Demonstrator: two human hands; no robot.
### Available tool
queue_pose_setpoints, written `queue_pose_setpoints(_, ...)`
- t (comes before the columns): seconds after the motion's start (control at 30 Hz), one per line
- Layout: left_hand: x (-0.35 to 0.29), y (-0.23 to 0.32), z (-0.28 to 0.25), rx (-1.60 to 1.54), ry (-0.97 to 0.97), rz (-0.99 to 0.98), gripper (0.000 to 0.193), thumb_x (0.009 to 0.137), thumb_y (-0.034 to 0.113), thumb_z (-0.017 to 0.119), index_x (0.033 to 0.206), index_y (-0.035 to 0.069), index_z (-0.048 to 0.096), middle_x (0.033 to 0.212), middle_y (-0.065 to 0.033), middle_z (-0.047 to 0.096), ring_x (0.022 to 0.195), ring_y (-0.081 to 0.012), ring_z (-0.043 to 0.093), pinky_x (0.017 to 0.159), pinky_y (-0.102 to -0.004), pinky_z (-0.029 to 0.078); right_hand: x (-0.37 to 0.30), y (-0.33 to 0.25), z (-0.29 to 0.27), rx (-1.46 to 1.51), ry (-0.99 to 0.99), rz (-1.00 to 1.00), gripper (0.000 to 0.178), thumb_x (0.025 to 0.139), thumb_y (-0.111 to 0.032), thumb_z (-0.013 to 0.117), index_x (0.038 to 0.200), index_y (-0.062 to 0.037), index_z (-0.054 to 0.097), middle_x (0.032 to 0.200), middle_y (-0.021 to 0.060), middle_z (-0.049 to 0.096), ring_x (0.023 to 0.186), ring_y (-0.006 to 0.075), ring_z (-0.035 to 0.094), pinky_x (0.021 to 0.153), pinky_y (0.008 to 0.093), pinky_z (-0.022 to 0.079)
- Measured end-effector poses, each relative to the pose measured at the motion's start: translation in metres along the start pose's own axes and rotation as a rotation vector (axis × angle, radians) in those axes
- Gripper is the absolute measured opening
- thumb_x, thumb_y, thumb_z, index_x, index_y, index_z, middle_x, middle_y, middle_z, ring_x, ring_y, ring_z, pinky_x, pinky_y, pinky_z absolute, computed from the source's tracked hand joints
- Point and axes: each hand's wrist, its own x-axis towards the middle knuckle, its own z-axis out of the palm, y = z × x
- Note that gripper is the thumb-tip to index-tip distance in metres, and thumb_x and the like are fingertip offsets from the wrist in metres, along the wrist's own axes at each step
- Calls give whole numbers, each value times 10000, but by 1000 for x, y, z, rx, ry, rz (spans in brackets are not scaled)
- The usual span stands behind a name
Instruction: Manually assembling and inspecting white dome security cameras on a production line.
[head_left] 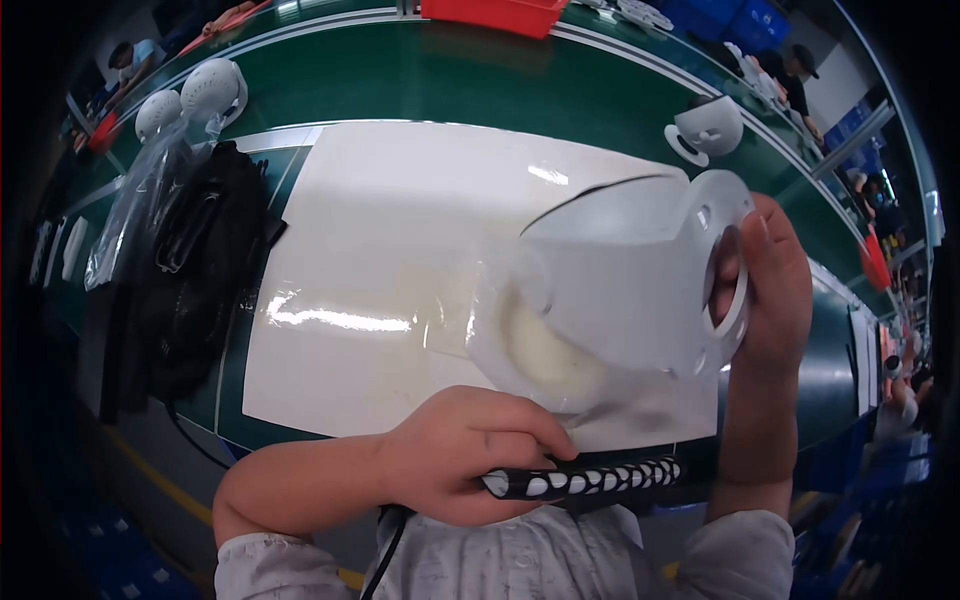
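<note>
My right hand (pixel 775 280) grips a white plastic housing (pixel 625 270) by its ring-shaped end, with fingers inside the opening. The housing lies tilted over a white sheet (pixel 380 220) on the bench, and its near-left part, with a cream patch, is blurred. Close to my body, my left hand (pixel 480 445) is closed around a slim black tool with white oval spots (pixel 585 480). The tool points right, just below the sheet's near edge. A black cord (pixel 388 550) hangs beneath this hand; where it joins is hidden.
Left of the sheet lie a black cloth-like bundle (pixel 205 250) and a clear plastic bag (pixel 140 215). White rounded housings (pixel 212 92) stand at the far left, another housing (pixel 710 125) at the far right. A red crate (pixel 495 12) sits beyond the green surface (pixel 370 75). Other people work farther off.
</note>
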Motion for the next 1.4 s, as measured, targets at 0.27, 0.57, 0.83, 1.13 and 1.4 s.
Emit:
queue_pose_setpoints(0.27, 3, -2, 1, 12, -14, 22, 117, 622, 47, 668, 684, 3, 579, 840, -149, 611, 643, -208, 607, 549, -245, 482, -14, 13, 11, -246, -81, 185, 275, 821, -185, 572, 1001, 9, 495, 823, 47, 563, 721, 97, 524, 683, 209, 417)
queue_pose_setpoints(0.57, 5, 11, -4, 40, 41, -128, 171, 575, 13, 695, 606, -7, 529, 791, -144, 598, 662, -202, 596, 566, -261, 476, -95, 17, -7, -607, -393, -458, 440, 603, -189, 762, 944, -19, 542, 955, 101, 541, 860, 245, 542, 730, 342, 444)
queue_pose_setpoints(0.83, 9, 12, 2, -115, 109, -220, 221, 630, 25, 703, 809, -7, 577, 846, -128, 612, 710, -198, 598, 594, -256, 455, -102, 42, -4, -483, -145, -388, 395, 641, -14, 719, 961, -21, 486, 839, 84, 571, 716, 197, 576, 622, 285, 460)
queue_pose_setpoints(1.13, 3, 13, -1, 26, 100, -430, 151, 618, 24, 718, 674, 8, 579, 603, -86, 575, 517, -184, 553, 479, -250, 414, -110, 52, -9, -293, -100, -233, 385, 735, -75, 668, 1007, 14, 411, 895, 131, 583, 740, 158, 589, 647, 250, 461)
queue_pose_setpoints(1.4, 1, 7, 4, 51, 131, -354, 163, 637, 11, 692, 601, 30, 534, 502, -65, 491, 432, -192, 473, 411, -273, 339, -101, 47, -17, -660, 10, -488, 186, 655, -83, 712, 711, -42, 540, 1025, 145, 536, 924, 274, 536, 798, 341, 428)
